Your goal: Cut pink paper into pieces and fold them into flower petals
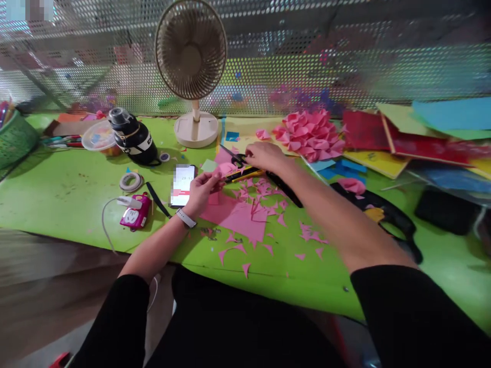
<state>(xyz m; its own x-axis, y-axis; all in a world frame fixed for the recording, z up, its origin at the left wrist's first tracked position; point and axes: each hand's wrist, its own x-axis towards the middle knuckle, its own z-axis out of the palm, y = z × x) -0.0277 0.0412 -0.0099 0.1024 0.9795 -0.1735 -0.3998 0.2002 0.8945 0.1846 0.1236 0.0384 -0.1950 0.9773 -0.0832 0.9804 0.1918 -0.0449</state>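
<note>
My left hand (205,189) is closed in a pinch, with a curved piece of pink paper (227,169) at its fingertips. Curled at the handles of a pair of black scissors (238,159), my right hand (265,156) partly hides them; the blades point to the far left. Between and below my hands lie a yellow-and-black stick-shaped tool (243,174) and a pink paper sheet (233,217). Small pink offcuts (263,188) are strewn around. Beyond my right hand is a heap of folded pink paper petals (309,134).
Around the green table (69,199) stand a fan (195,130), a black bottle (134,138) and a phone (183,176). Tape (131,182) and a magenta gadget (136,212) with a cable lie left. Coloured sheets (433,135) and a black-handled tool (399,225) lie right.
</note>
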